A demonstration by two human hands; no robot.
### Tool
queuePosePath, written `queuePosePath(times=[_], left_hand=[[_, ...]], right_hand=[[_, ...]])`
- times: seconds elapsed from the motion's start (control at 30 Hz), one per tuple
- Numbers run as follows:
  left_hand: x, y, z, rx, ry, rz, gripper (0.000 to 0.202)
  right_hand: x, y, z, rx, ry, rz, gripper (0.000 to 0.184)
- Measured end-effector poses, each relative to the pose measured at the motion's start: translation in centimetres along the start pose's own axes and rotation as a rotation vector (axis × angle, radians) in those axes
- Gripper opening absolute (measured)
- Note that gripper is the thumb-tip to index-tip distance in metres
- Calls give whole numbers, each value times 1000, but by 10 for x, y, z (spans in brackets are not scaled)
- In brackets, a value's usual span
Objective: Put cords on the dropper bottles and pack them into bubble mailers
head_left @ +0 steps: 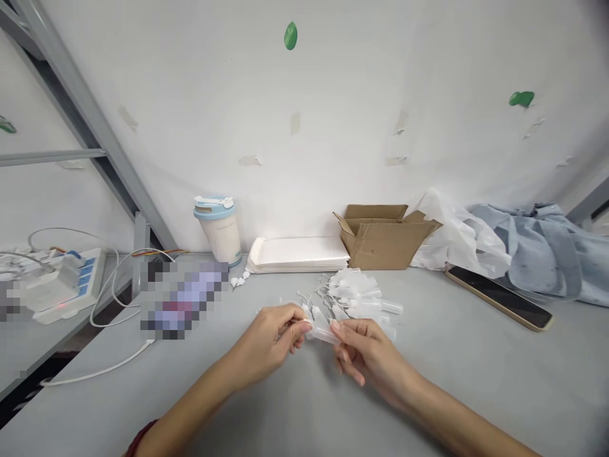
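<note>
My left hand (pixel 273 339) and my right hand (pixel 364 352) meet over the grey table (pixel 476 381), both pinching one small clear plastic tube (pixel 322 333) held between them. The left fingers close on the tube's left end, where a small white cap sits. The right fingers grip its right end. Just behind the hands lies a pile of similar clear tubes with white caps (pixel 354 295).
A white and blue cup (pixel 219 230) stands at the back, beside a stack of white sheets (pixel 299 254) and an open cardboard box (pixel 383 238). A phone (pixel 499 297), plastic bag (pixel 457 238) and blue cloth (pixel 547 247) lie right. A power strip (pixel 66 282) with cables sits left.
</note>
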State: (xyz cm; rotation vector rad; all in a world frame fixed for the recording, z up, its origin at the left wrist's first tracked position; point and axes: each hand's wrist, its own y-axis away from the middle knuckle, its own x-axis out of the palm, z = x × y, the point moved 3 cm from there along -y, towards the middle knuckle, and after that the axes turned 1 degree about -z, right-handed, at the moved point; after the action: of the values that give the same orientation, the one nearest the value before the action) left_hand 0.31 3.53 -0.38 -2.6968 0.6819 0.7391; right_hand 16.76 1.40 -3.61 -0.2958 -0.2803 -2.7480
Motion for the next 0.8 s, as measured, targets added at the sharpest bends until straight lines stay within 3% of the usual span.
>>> queuePosePath(times=[0.17,0.27,0.4,0.47,0.57,0.63,0.7,0.8], left_hand=[[-1,1,-2,119,-178,-75,20],[-2,1,1,165,-280,-137,18],[-1,-1,2,54,-218,-113,25],[0,0,0,-10,-137,-81,29],[3,1,-3,-72,17,-29,31],[6,2,-4,-91,99,-2,30],[8,3,-4,-83,110,2,30],[12,5,-5,0,-16,-30,25]], right_hand=[[-2,-3,-3,10,-86,30,44],[-3,-4,1,-88,65,-18,41],[-4,-1,5,-242,381,-76,34],[-5,2,9,-450,677,-133,29],[0,11,15,-948,1154,-205,23],[3,16,16,-1128,1300,-217,21],[3,16,16,-1103,1299,-201,21],[1,14,15,-951,1190,-137,21]])
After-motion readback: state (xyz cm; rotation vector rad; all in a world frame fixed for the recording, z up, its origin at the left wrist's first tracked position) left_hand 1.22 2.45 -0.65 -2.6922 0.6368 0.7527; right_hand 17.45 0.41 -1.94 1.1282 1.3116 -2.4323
